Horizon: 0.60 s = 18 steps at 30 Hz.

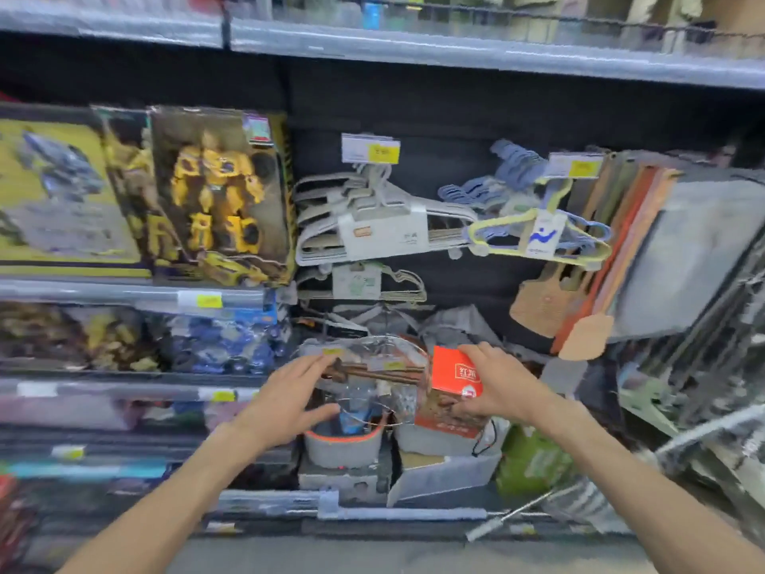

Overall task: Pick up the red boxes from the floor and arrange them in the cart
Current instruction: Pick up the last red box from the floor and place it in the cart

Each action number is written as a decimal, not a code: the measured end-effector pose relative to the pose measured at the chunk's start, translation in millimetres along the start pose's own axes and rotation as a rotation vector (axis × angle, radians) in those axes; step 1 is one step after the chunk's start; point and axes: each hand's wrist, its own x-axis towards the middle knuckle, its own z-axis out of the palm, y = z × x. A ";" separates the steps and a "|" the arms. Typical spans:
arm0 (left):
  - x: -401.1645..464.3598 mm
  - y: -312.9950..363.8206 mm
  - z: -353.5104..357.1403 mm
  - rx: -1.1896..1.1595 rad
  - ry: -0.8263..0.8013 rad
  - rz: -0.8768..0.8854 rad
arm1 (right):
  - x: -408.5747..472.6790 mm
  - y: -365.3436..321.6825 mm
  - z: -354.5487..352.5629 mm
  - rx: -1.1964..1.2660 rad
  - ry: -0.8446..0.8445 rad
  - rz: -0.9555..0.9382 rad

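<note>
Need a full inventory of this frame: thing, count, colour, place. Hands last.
red box: one, red with white print, held up in front of the lower shelves, centre right
toy robot box: one, yellow figure in dark packaging, upper left shelf
toy box: one, yellow with blue-grey figure, far left, same shelf
hanger bundles: several, grey, blue and yellow-green, on pegs at centre
price tags: several, white and yellow, on pegs and shelf edges
grey tub: one, orange rim, low centre
green bag: one, low right
left hand: open, empty, left of the box
right hand: grips the red box
</note>
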 end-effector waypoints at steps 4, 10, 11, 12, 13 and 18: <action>-109.0 -69.0 -47.4 0.044 0.085 -0.183 | 58.8 -108.6 9.7 0.006 -0.024 -0.210; -295.1 -154.4 -110.9 0.120 0.137 -0.460 | 118.8 -306.5 36.2 0.032 -0.061 -0.488; -326.8 -166.6 -120.2 0.129 0.153 -0.501 | 125.4 -342.3 41.4 0.036 -0.062 -0.535; -357.4 -176.5 -128.8 0.138 0.167 -0.541 | 131.0 -377.8 46.3 0.031 -0.064 -0.578; -387.4 -187.2 -135.3 0.142 0.172 -0.582 | 135.8 -413.4 50.1 0.026 -0.063 -0.619; -527.4 -228.7 -166.5 0.177 0.190 -0.823 | 150.8 -580.1 69.4 0.063 -0.050 -0.822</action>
